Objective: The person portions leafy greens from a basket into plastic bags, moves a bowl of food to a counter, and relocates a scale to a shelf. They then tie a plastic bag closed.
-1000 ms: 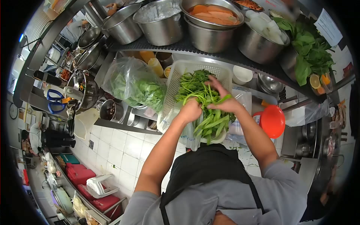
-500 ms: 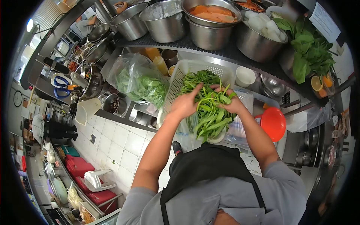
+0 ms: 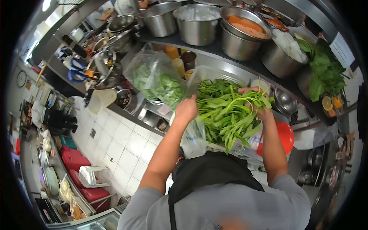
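Note:
Long-stemmed leafy greens [image 3: 226, 115] are heaped in and over a pale perforated plastic basket [image 3: 218, 73]. My right hand [image 3: 260, 103] is closed around stems and leaves at the heap's right side, its fingers partly covered by them. At the basket's left side, my left hand [image 3: 186, 110] has its fingers curled in against the edge of the greens. What it grips is hidden. A clear plastic bag [image 3: 194, 134] hangs just below the left hand. Another clear bag [image 3: 153, 73] full of green leaves lies to the basket's left.
Steel pots [image 3: 197, 25] stand along the shelf above, one with orange slices [image 3: 247, 26]. Bundled leafy greens [image 3: 326, 69] hang over its right end. A red bowl [image 3: 281, 138] sits by my right forearm. Blue-handled scissors [image 3: 78, 71] hang at left. A person [image 3: 51, 117] stands far left.
My hands have moved apart, the left to the basket's left side, the right rightward with greens. The heap looks more spread out. The camera view has shifted.

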`<control>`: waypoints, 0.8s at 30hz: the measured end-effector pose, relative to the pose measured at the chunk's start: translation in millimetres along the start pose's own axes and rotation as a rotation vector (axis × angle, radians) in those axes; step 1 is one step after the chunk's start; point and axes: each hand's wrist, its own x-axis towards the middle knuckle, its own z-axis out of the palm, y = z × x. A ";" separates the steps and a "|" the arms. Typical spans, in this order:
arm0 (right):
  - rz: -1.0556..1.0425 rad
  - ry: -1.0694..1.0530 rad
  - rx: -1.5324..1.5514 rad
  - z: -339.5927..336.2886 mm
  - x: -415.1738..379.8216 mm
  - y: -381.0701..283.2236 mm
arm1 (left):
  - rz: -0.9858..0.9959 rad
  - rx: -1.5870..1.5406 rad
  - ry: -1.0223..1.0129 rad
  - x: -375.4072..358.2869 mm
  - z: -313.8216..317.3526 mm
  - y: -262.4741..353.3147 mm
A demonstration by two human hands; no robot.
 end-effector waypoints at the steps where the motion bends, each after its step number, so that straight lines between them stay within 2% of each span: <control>1: 0.024 0.020 0.120 2.4 -3.2 12.2 | -0.022 -0.138 0.010 -8.4 -16.9 1.4; 2: 0.046 0.043 0.240 4.5 -7.7 24.1 | -0.065 -0.269 0.035 -15.7 -29.5 -3.3; 4: 0.179 0.097 0.355 8.6 -13.8 44.2 | 0.075 -0.344 -0.099 -18.6 -26.3 -11.6; 5: 0.244 0.130 0.414 10.0 -17.9 54.1 | 0.208 -0.347 -0.112 -20.5 -12.6 -16.5; 6: 0.256 0.231 0.091 -3.4 -26.8 87.7 | 0.164 -0.361 -0.236 -25.3 -18.9 -8.4; 7: 0.274 0.270 0.136 -7.4 -34.6 117.9 | 0.247 -0.405 -0.264 -28.3 -2.4 -21.8; 9: 0.289 0.322 0.336 -12.4 -39.6 155.2 | 0.270 -0.400 -0.341 -29.3 18.1 -23.3; 13: 0.238 0.368 0.239 -12.3 -20.6 138.4 | 0.268 -0.582 -0.394 -46.4 23.7 -9.4; 17: 0.373 0.371 0.295 -15.9 -25.6 158.2 | 0.280 -0.393 -0.309 -47.6 61.9 6.9; 18: 0.360 0.274 0.042 -18.4 -30.2 170.7 | 0.232 -0.346 -0.322 -41.5 73.2 8.5; 19: 0.377 0.235 -0.086 -19.4 -31.2 163.5 | 0.204 -0.290 -0.344 -33.1 80.9 3.2; 20: 0.391 0.198 -0.173 -13.3 -26.4 144.7 | 0.373 -0.394 -0.091 -35.4 89.0 -6.1; 21: 0.401 0.181 -0.210 -9.2 -22.8 126.2 | 0.204 -0.424 -0.199 -32.4 72.5 -5.2; 22: 0.404 0.173 -0.239 -5.3 -18.7 110.2 | 0.471 -0.375 -0.015 -26.8 83.8 -25.0; 23: 0.406 0.173 -0.250 -1.3 -18.1 96.5 | 0.220 -0.525 -0.080 -32.4 51.5 -19.8; 24: 0.391 0.178 -0.239 3.8 -13.6 86.0 | 0.139 -0.454 -0.268 -36.2 -0.7 -9.5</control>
